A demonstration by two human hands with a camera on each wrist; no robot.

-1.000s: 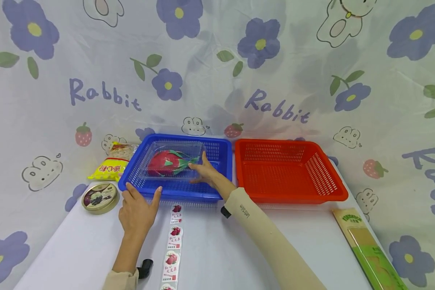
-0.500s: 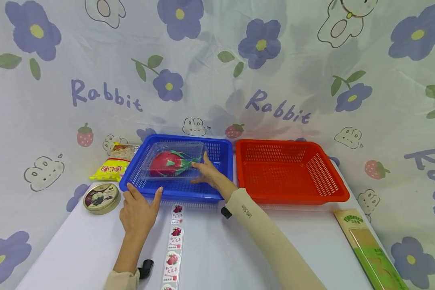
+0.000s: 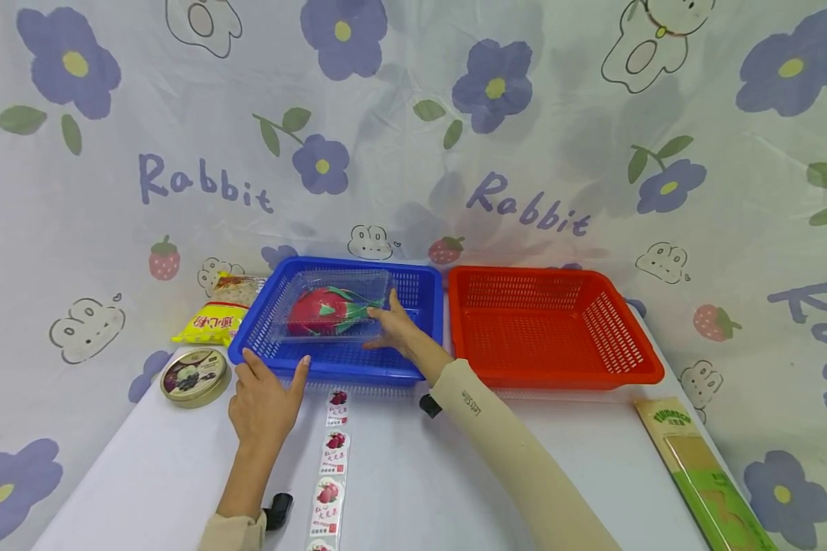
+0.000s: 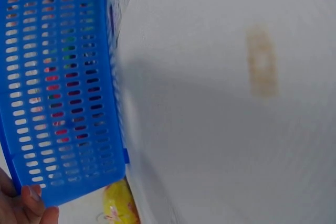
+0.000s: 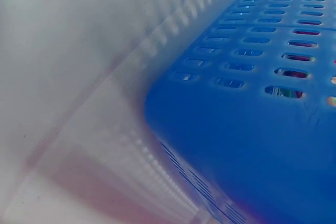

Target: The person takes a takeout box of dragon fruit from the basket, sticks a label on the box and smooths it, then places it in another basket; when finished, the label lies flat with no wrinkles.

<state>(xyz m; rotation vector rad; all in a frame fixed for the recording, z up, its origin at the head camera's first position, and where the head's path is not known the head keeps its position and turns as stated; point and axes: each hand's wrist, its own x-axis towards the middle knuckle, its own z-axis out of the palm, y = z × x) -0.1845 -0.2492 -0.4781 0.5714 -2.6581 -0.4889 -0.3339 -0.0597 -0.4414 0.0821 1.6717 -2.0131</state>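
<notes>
A clear plastic box [image 3: 296,285] lies inside the blue basket [image 3: 413,360], with a pink-red dragon fruit [image 3: 317,310] showing through it. My right hand [image 3: 400,329] reaches over the basket's front and grips the box's right end, fingers spread between its back and front edges. My left hand [image 3: 265,402] touches the basket's front left corner with its fingertips, thumb stretched apart. In the left wrist view its fingers [image 4: 32,198] rest at that same corner. The fruit shows only in bits through the slots, and the right wrist view shows no hand clearly.
A red basket [image 3: 551,375] stands at the right. At the left are a round tin [image 3: 193,376] and a yellow bag [image 3: 212,325]. A strip of dragon fruit stickers [image 3: 331,453] runs along the front, and a green package [image 3: 706,474] lies at the right edge.
The clear box with the dragon fruit has shifted very slightly to the right in the head view. The view itself has drifted a little; both hands keep nearly the same places.
</notes>
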